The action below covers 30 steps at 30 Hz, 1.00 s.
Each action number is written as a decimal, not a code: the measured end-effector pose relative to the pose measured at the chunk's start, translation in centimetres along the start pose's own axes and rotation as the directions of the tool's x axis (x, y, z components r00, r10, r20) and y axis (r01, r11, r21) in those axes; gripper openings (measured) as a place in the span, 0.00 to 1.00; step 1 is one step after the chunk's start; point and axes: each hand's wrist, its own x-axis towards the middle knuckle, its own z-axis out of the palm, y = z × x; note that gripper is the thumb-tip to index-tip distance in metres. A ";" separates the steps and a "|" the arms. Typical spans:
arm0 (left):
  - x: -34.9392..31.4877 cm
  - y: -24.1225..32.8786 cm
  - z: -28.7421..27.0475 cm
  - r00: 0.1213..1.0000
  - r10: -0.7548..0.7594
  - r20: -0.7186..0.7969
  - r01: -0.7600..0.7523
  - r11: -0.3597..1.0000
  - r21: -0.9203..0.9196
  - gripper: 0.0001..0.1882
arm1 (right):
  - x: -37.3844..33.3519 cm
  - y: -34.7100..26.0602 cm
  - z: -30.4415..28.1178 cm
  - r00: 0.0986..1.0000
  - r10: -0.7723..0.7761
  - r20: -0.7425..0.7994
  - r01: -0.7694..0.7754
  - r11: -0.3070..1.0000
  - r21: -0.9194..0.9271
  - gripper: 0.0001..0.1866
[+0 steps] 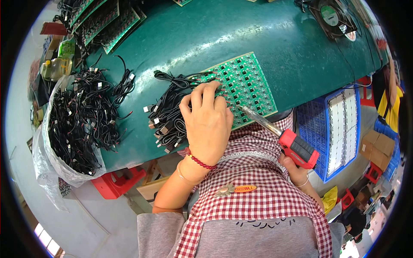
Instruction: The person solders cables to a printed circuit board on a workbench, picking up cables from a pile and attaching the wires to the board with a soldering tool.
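Observation:
My left hand (208,122) is bent over the left edge of a green circuit board panel (254,79). Its fingers are closed on a cable whose thin wire end shows at the fingertips; most of the grip is hidden under the hand. A bundle of black cables (170,109) with white and metal plugs lies beside and under that hand, and some wire ends reach the board's upper left. My right hand (295,171) grips a red and black soldering iron (299,148). The iron's metal tip points left and meets the board close to my left fingertips.
A plastic bag (64,170) full of black cables (81,120) sits at the table's left. More circuit boards (114,30) stack at the far left, near a bottle (56,69). A fan (331,17) stands far right. A blue crate (322,129) and red stool (118,182) flank the green table (189,34).

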 end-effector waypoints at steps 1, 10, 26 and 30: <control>0.0 0.0 0.0 1.000 0.004 0.000 -0.004 1.000 0.006 0.05 | 0.0 0.1 0.0 1.000 0.000 -0.002 0.000 1.000 0.001 0.11; 0.1 -0.1 -0.2 0.998 0.028 0.049 -0.028 1.000 -0.005 0.06 | 0.5 0.2 -0.3 0.980 -0.097 0.172 0.124 0.980 -0.156 0.08; 0.5 -1.0 -0.3 0.990 0.115 0.088 -0.111 0.993 -0.044 0.04 | 0.5 -0.3 -0.2 0.988 -0.060 0.140 0.076 0.990 -0.118 0.08; 0.5 -0.9 -0.2 0.990 0.104 0.090 -0.101 0.994 -0.037 0.04 | 0.0 0.2 0.3 0.999 -0.038 0.031 0.041 0.994 -0.105 0.09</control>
